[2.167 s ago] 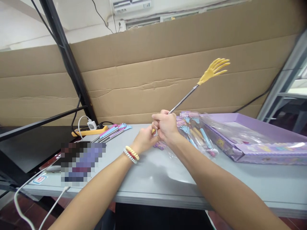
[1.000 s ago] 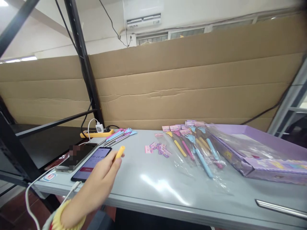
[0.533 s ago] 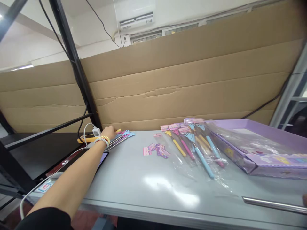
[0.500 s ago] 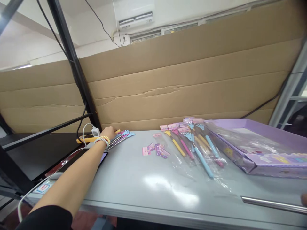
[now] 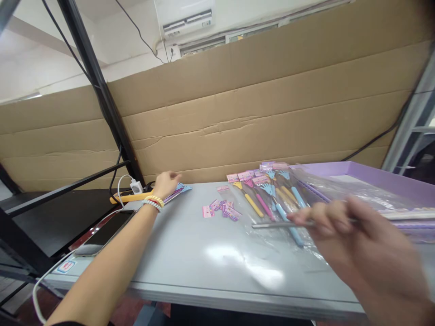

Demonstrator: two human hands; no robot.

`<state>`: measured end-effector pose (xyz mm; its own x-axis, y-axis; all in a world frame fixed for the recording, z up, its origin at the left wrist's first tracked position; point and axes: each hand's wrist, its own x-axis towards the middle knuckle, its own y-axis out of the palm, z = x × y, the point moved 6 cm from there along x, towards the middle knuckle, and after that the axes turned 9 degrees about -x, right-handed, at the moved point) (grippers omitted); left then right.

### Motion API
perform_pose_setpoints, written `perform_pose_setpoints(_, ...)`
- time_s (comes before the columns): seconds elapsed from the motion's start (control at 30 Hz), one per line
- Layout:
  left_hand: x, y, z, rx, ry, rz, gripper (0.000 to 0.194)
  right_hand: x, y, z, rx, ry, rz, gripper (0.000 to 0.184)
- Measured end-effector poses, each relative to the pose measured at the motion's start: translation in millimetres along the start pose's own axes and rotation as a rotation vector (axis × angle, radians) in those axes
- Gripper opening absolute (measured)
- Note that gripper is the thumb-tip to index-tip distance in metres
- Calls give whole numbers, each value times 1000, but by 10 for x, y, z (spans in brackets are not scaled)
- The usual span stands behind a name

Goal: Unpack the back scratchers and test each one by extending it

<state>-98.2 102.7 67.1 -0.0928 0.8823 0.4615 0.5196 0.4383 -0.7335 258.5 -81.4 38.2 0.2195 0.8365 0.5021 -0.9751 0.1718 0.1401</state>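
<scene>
My left hand [image 5: 167, 182] reaches to the far left of the grey table [image 5: 204, 253], over a small pile of loose back scratchers [image 5: 180, 188] with blue and pink hand-shaped heads; its fingers look loosely spread above them. My right hand [image 5: 356, 244], blurred by motion, is closed on a thin metal telescopic rod [image 5: 275, 224] that points left over the table. Under the rod lie clear bags of packaged back scratchers [image 5: 272, 194] with yellow, pink and blue handles.
Small pink labels [image 5: 220, 210] lie mid-table. A purple tray-like box [image 5: 374, 179] sits at the right. A phone [image 5: 102, 233], a white cable and a yellow power strip [image 5: 131, 196] are at the left. Cardboard [image 5: 238, 127] walls the back; a black rack post [image 5: 102, 104] stands left.
My left hand set the yellow handle among the loose scratchers and lifted off it. My right hand came into view from the right, carrying the metal rod leftward over the table.
</scene>
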Motion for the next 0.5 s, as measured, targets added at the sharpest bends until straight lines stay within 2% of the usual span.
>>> perform_pose_setpoints(0.03, -63, 62, -214, -169, 95, 57, 46, 123, 193, -1, 79, 26, 57, 46)
perform_pose_setpoints(0.1, -248, 250, -632, -517, 256, 287, 59, 363, 543, -38, 128, 62, 164, 49)
perform_pose_setpoints(0.13, -358, 323, -814, -647, 328, 365, 63, 473, 684, -72, 121, 64, 194, 52)
perform_pose_setpoints(0.23, -685, 520, -1174, -866, 472, 489, 60, 713, 1016, -277, 66, 111, 255, 55)
perform_pose_setpoints(0.3, -832, 661, -1228, -870, 447, 497, 53, 797, 1129, -437, 28, 140, 230, 57)
perform_pose_setpoints(0.37, -902, 786, -1165, -786, 370, 497, 49, 835, 1175, -565, -23, 159, 227, 56)
perform_pose_setpoints(0.43, -896, 843, -1039, -660, 329, 486, 48, 871, 1120, -636, 8, 183, 232, 51)
perform_pose_setpoints(0.5, -828, 818, -897, -511, 354, 440, 46, 942, 936, -639, 125, 190, 197, 46)
